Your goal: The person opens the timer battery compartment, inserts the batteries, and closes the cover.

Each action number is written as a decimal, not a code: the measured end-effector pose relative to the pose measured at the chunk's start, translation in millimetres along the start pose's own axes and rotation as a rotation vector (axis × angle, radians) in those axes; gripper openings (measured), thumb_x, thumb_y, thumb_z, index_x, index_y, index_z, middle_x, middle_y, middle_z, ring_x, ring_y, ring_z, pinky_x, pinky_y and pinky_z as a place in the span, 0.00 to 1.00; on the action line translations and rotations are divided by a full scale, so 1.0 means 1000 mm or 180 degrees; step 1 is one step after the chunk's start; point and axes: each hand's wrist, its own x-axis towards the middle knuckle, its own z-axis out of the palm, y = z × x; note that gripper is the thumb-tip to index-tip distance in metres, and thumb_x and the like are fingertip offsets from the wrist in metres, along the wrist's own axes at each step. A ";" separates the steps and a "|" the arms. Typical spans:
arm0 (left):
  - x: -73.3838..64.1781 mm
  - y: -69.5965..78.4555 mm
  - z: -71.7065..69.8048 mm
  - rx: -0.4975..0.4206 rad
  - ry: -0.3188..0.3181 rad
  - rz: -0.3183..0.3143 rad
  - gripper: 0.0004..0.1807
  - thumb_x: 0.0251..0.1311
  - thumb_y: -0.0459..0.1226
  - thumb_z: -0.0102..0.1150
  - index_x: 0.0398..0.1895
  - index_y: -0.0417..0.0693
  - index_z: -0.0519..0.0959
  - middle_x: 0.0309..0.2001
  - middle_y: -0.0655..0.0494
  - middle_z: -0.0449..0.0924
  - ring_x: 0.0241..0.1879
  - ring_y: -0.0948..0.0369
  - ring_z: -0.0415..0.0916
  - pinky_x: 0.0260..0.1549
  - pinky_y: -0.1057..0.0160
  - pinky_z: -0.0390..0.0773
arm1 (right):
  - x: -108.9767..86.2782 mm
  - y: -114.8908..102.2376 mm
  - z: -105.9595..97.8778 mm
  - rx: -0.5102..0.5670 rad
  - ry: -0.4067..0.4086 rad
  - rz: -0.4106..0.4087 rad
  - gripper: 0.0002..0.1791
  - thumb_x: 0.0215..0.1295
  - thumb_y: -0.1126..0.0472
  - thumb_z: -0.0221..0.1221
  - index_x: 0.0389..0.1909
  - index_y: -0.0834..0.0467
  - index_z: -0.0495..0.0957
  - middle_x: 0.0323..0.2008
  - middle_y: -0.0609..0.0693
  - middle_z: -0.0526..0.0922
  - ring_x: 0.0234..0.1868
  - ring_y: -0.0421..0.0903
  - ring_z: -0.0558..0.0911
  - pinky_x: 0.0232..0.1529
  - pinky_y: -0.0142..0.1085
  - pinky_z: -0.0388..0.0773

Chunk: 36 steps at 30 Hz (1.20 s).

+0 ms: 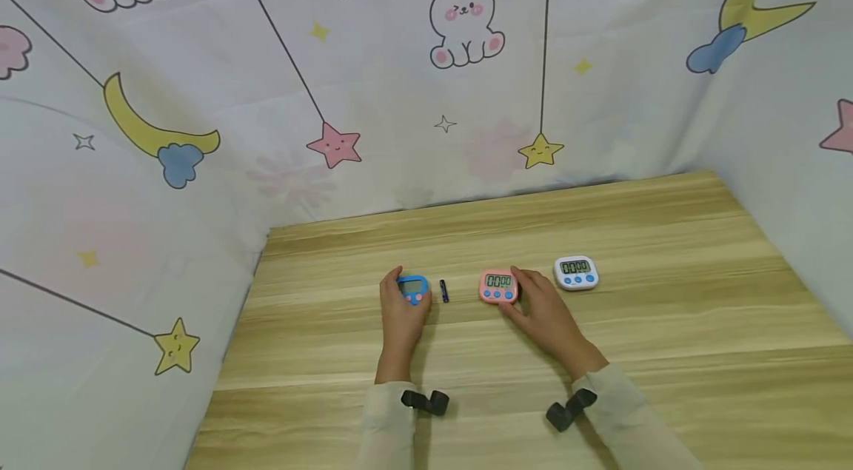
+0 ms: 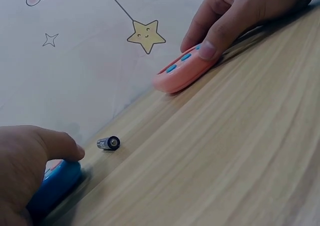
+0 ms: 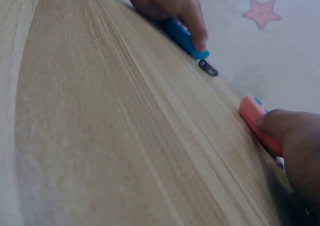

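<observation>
My left hand [image 1: 403,314] holds a blue digital timer [image 1: 415,285] by its sides, thumb on the right edge and fingers on the left. The blue timer's screen looks blank. A small dark battery [image 1: 444,291] lies on the table just right of it. My right hand [image 1: 546,311] grips a pink digital timer [image 1: 496,286] from its right side, with the thumb low at the near edge and fingers at the far corner. The pink timer shows zeros above blue buttons. Beyond the right hand's knuckles lies a white digital timer [image 1: 576,273], also reading zeros.
The wood-grain table [image 1: 320,351] runs back to a pale fabric curtain [image 1: 393,107] printed with rabbits, stars and moons. Similar fabric hangs along the left and right sides. A black strap mount [image 1: 425,402] sits on the left sleeve, another [image 1: 571,409] on the right.
</observation>
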 end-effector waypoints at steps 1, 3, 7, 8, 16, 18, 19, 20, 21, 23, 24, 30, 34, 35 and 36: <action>0.000 0.000 0.000 0.0009 -0.0013 0.0010 0.41 0.51 0.39 0.71 0.68 0.45 0.61 0.65 0.44 0.60 0.62 0.45 0.63 0.57 0.45 0.69 | 0.000 0.000 0.000 0.0003 0.0003 -0.0002 0.40 0.60 0.49 0.67 0.68 0.63 0.65 0.59 0.61 0.73 0.60 0.58 0.72 0.62 0.51 0.66; 0.000 0.001 0.000 0.0030 -0.0034 0.0033 0.42 0.50 0.40 0.72 0.68 0.44 0.61 0.65 0.44 0.60 0.62 0.46 0.63 0.57 0.45 0.68 | 0.000 0.000 -0.001 0.0004 0.0015 -0.0013 0.39 0.60 0.50 0.67 0.68 0.64 0.66 0.59 0.61 0.73 0.60 0.58 0.72 0.62 0.50 0.66; 0.000 0.000 0.000 0.0085 -0.0058 0.0058 0.43 0.51 0.40 0.72 0.69 0.44 0.61 0.66 0.43 0.60 0.62 0.45 0.63 0.57 0.44 0.68 | 0.002 -0.001 -0.001 0.0008 0.0049 -0.0044 0.38 0.61 0.52 0.66 0.68 0.65 0.66 0.59 0.62 0.73 0.61 0.58 0.71 0.62 0.50 0.66; 0.000 0.000 0.000 0.0097 -0.0050 0.0062 0.42 0.51 0.40 0.72 0.68 0.44 0.61 0.66 0.43 0.60 0.63 0.45 0.63 0.56 0.44 0.69 | 0.002 -0.001 -0.001 0.0014 0.0061 -0.0058 0.38 0.61 0.53 0.66 0.68 0.65 0.65 0.60 0.62 0.73 0.61 0.58 0.71 0.62 0.50 0.65; 0.001 0.001 0.001 -0.0053 0.0034 0.0001 0.41 0.52 0.41 0.70 0.69 0.46 0.62 0.66 0.45 0.60 0.62 0.45 0.64 0.57 0.45 0.69 | 0.003 -0.002 -0.004 0.0035 0.0120 -0.0066 0.37 0.61 0.55 0.67 0.67 0.66 0.65 0.61 0.64 0.72 0.63 0.59 0.70 0.64 0.50 0.64; 0.001 0.001 0.002 -0.0107 0.0071 0.0005 0.41 0.52 0.42 0.71 0.69 0.47 0.62 0.65 0.46 0.61 0.62 0.47 0.64 0.57 0.46 0.69 | 0.003 -0.001 -0.004 0.0031 0.0128 -0.0071 0.37 0.61 0.55 0.67 0.67 0.66 0.65 0.61 0.64 0.72 0.63 0.59 0.70 0.64 0.50 0.64; 0.001 0.001 0.002 -0.0131 0.0087 0.0015 0.41 0.52 0.43 0.71 0.68 0.47 0.62 0.65 0.47 0.62 0.62 0.47 0.64 0.57 0.46 0.69 | 0.003 -0.001 -0.004 0.0029 0.0117 -0.0063 0.37 0.62 0.55 0.66 0.67 0.66 0.65 0.61 0.63 0.72 0.63 0.58 0.70 0.64 0.50 0.64; 0.002 0.001 0.002 -0.0155 0.0107 0.0034 0.41 0.52 0.44 0.71 0.68 0.48 0.63 0.65 0.47 0.62 0.62 0.48 0.65 0.58 0.47 0.69 | 0.003 0.000 -0.004 0.0034 0.0102 -0.0053 0.37 0.62 0.54 0.66 0.68 0.66 0.65 0.62 0.63 0.72 0.63 0.58 0.69 0.64 0.49 0.63; 0.002 0.002 0.003 -0.0174 0.0129 0.0053 0.41 0.52 0.45 0.71 0.68 0.48 0.63 0.65 0.48 0.63 0.62 0.49 0.65 0.58 0.47 0.69 | 0.003 0.000 -0.004 0.0040 0.0086 -0.0047 0.38 0.62 0.54 0.66 0.68 0.65 0.64 0.62 0.63 0.71 0.64 0.58 0.69 0.64 0.49 0.63; 0.002 0.003 0.003 -0.0239 0.0180 0.0105 0.41 0.51 0.45 0.72 0.68 0.49 0.64 0.64 0.49 0.64 0.61 0.50 0.65 0.57 0.48 0.69 | 0.003 0.001 -0.003 0.0066 0.0065 -0.0038 0.38 0.63 0.52 0.65 0.69 0.65 0.63 0.63 0.62 0.71 0.64 0.57 0.69 0.64 0.49 0.63; 0.002 0.004 0.003 -0.0272 0.0200 0.0129 0.41 0.51 0.45 0.72 0.68 0.49 0.65 0.64 0.49 0.65 0.61 0.50 0.66 0.57 0.48 0.69 | 0.003 0.001 -0.003 0.0078 0.0055 -0.0022 0.39 0.63 0.52 0.65 0.69 0.65 0.63 0.63 0.62 0.70 0.64 0.57 0.68 0.65 0.49 0.63; 0.001 0.007 0.002 -0.0450 0.0229 0.0201 0.41 0.52 0.49 0.72 0.68 0.50 0.66 0.64 0.52 0.66 0.59 0.49 0.68 0.52 0.45 0.72 | 0.002 0.001 -0.003 0.0207 0.0217 -0.0036 0.35 0.65 0.53 0.63 0.69 0.64 0.64 0.63 0.60 0.70 0.64 0.56 0.69 0.64 0.50 0.63; -0.001 0.009 0.003 -0.0577 0.0175 0.0317 0.42 0.52 0.53 0.71 0.69 0.52 0.66 0.65 0.56 0.66 0.60 0.50 0.67 0.52 0.45 0.73 | 0.001 -0.003 -0.005 0.0397 0.0501 -0.0185 0.30 0.66 0.59 0.62 0.67 0.61 0.67 0.62 0.56 0.72 0.63 0.54 0.70 0.62 0.50 0.65; -0.002 0.010 0.003 -0.0611 0.0153 0.0355 0.42 0.52 0.53 0.71 0.69 0.53 0.66 0.65 0.56 0.66 0.60 0.50 0.67 0.52 0.45 0.73 | 0.001 -0.005 -0.006 0.0452 0.0570 -0.0241 0.29 0.65 0.60 0.62 0.66 0.60 0.68 0.61 0.55 0.73 0.63 0.54 0.71 0.62 0.49 0.66; -0.003 0.012 0.004 -0.0641 0.0122 0.0385 0.42 0.52 0.53 0.71 0.69 0.53 0.66 0.66 0.57 0.66 0.61 0.50 0.67 0.52 0.45 0.73 | 0.001 -0.008 -0.007 0.0516 0.0622 -0.0293 0.28 0.65 0.61 0.62 0.66 0.60 0.69 0.61 0.54 0.74 0.63 0.53 0.71 0.61 0.49 0.67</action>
